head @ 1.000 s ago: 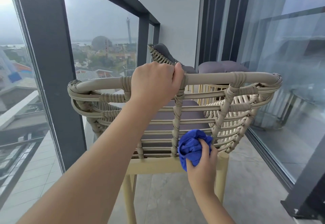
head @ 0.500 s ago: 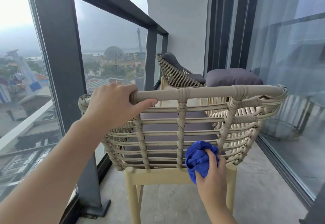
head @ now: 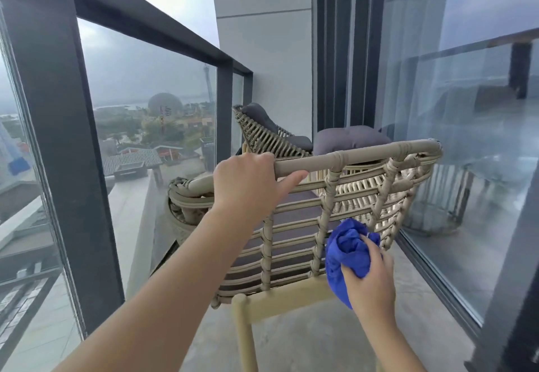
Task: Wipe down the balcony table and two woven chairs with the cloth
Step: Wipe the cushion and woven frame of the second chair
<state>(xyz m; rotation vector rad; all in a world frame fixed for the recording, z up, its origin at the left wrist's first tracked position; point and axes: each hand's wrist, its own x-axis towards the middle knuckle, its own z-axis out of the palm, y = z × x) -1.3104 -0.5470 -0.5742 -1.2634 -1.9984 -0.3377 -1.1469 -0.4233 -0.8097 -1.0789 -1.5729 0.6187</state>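
Observation:
The near woven chair (head: 353, 160) stands with its back toward me, tilted so its right side sits higher. My left hand (head: 248, 182) grips the left part of its top rail, thumb under the bar. My right hand (head: 369, 278) holds a bunched blue cloth (head: 348, 250) against the lower right of the woven back, just above the seat frame. A second woven chair (head: 262, 134) with a dark cushion stands farther along the balcony. The table is hidden behind the near chair.
A glass railing with a dark post (head: 58, 138) runs along the left, close to the chair's left arm. Sliding glass doors (head: 472, 153) line the right. A loose grey cushion (head: 351, 138) lies beyond the chair back. Bare tiled floor (head: 306, 339) lies below me.
The chair back has swung and tilted, its left end now lower and nearer the railing. My left hand slid left along the top rail. The cloth stayed at the lower right of the back.

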